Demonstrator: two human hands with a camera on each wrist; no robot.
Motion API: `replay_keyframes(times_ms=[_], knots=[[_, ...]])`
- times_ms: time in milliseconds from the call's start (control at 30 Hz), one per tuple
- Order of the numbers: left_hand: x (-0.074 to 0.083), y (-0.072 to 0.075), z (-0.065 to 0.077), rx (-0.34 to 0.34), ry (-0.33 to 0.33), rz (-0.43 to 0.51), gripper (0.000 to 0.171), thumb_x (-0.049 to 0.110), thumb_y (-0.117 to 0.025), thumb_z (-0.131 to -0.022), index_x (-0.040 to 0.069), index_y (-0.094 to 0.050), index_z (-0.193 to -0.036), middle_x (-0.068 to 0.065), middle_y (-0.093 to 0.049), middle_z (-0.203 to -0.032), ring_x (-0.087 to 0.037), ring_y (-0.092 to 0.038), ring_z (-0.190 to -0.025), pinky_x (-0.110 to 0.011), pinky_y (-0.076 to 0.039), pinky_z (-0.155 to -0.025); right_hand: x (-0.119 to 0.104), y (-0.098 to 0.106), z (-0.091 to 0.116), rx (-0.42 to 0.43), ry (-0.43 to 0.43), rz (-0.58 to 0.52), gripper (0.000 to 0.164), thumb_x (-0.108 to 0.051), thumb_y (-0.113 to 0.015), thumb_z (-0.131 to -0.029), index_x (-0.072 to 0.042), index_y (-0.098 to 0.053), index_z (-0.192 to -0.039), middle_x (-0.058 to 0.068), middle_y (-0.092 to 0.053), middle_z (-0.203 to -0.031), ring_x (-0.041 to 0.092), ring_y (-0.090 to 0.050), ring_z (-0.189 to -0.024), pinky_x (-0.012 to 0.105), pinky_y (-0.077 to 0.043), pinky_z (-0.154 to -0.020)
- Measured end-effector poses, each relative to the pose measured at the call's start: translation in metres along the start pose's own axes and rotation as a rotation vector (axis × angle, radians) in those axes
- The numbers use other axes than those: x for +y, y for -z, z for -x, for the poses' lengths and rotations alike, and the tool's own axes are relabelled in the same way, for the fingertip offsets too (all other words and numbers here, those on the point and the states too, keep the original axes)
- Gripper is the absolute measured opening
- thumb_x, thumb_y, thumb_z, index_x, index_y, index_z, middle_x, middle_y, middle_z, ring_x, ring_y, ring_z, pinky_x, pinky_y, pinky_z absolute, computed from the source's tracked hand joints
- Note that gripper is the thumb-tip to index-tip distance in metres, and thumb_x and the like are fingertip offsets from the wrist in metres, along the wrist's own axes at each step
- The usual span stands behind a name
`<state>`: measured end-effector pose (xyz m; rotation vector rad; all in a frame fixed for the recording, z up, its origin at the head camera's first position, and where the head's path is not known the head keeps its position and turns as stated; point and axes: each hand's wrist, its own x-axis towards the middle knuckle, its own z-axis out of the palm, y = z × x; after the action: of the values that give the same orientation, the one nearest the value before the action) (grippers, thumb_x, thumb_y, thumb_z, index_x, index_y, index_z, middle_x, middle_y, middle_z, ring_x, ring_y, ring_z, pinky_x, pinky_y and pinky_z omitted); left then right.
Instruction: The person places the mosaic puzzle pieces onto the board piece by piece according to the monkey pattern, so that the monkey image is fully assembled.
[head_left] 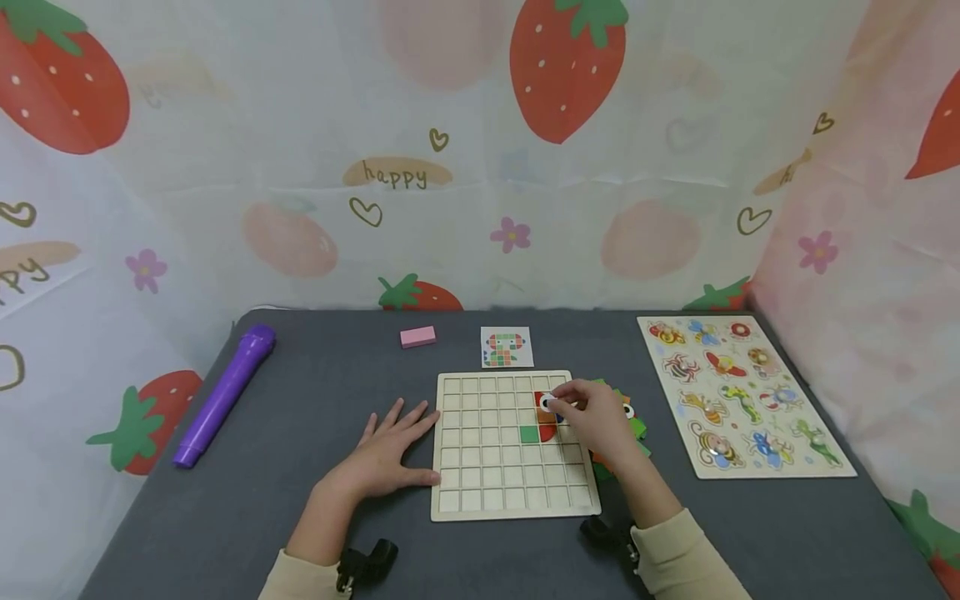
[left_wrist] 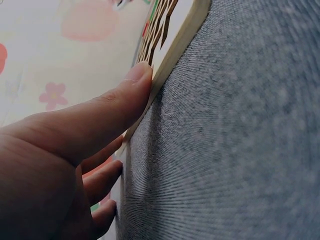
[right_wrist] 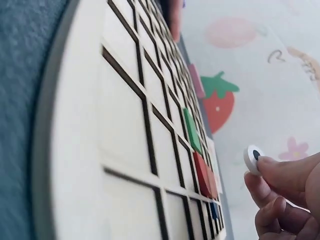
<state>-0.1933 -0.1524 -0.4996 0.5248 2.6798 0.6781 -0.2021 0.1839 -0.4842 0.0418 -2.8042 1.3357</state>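
Observation:
A wooden grid board lies flat on the table. My left hand rests beside it with fingers spread, thumb and fingertips at its left edge. Between thumb and forefinger, my right hand pinches a round white eye piece with a dark centre, above the board's right side. A green square tile, a red tile and an orange tile sit in the grid, with a blue piece partly hidden by the right hand. More colourful pieces lie right of the board, partly behind that hand.
Behind the board lie a pattern card and a pink block. A purple microphone-shaped tube lies at the left table edge. An insect picture board lies at the right. Printed curtains stand around the table.

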Motion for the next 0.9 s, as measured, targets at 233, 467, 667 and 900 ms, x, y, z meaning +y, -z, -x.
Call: replay_keyframes(times_ms=[233, 467, 667, 900], knots=[[-0.001, 0.0, 0.0, 0.001, -0.007, -0.004, 0.096, 0.058, -0.078, -0.08, 0.026, -0.034, -0.159, -0.005, -0.025, -0.168, -0.037, -0.003, -0.157, -0.066, 0.002, -0.121, -0.004, -0.018, -0.002, -0.025, 0.006, 0.005, 0.009, -0.019, -0.076, -0.091, -0.012, -0.075, -0.096, -0.001, -0.072, -0.084, 0.013, -0.061, -0.073, 0.03, -0.048, -0.064], [0.0, 0.0, 0.0, -0.001, -0.003, -0.004, 0.096, 0.058, -0.078, -0.08, 0.026, -0.035, -0.159, -0.005, -0.025, -0.168, -0.037, -0.003, -0.157, -0.066, 0.002, -0.121, -0.006, -0.029, -0.003, -0.01, 0.028, 0.086, 0.007, -0.018, -0.077, -0.09, -0.013, -0.074, -0.093, -0.003, -0.069, -0.08, 0.011, -0.059, -0.07, 0.028, -0.048, -0.063], [0.001, 0.001, -0.001, -0.004, -0.004, -0.005, 0.096, 0.058, -0.078, -0.08, 0.026, -0.034, -0.159, -0.005, -0.025, -0.168, -0.037, -0.003, -0.157, -0.066, 0.002, -0.121, -0.007, -0.032, -0.001, -0.008, 0.055, 0.102, 0.007, -0.019, -0.078, -0.09, -0.014, -0.075, -0.093, -0.003, -0.07, -0.082, 0.01, -0.059, -0.071, 0.029, -0.049, -0.064], [0.0, 0.001, 0.0, -0.004, -0.007, 0.001, 0.096, 0.057, -0.078, -0.081, 0.025, -0.034, -0.159, -0.005, -0.025, -0.168, -0.037, -0.003, -0.157, -0.067, 0.002, -0.121, -0.009, -0.032, 0.0, -0.017, 0.069, 0.116, 0.01, -0.021, -0.077, -0.091, -0.013, -0.076, -0.097, -0.002, -0.071, -0.086, 0.01, -0.059, -0.073, 0.03, -0.05, -0.067]])
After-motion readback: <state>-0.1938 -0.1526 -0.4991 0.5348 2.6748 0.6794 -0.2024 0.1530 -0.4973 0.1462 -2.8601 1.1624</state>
